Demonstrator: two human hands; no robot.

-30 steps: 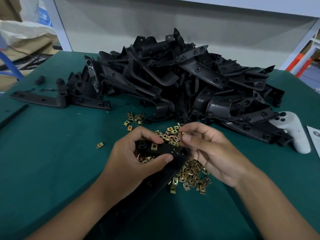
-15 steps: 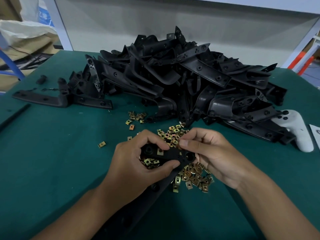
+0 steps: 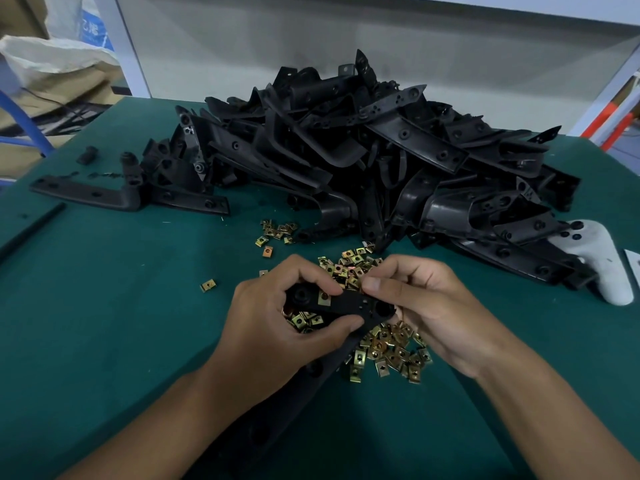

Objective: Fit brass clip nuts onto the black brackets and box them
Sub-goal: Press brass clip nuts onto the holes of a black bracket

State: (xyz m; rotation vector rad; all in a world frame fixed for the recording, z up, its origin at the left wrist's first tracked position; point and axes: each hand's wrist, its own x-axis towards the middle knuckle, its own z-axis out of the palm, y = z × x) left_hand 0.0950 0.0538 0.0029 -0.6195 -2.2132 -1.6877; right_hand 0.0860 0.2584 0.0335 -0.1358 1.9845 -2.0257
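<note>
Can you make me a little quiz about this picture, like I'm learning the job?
1. True or false: the left hand grips a black bracket.
2. Where does the loose heap of clip nuts lie? A) on the green table, under and around the hands; B) inside a box; C) on top of the bracket pile.
3. Fill in: one clip nut already sits on the held bracket, and its colour is ____.

Key: 1 true; 2 A; 3 brass. The right hand pinches at the bracket's far edge; whatever it holds is too hidden to name.
</note>
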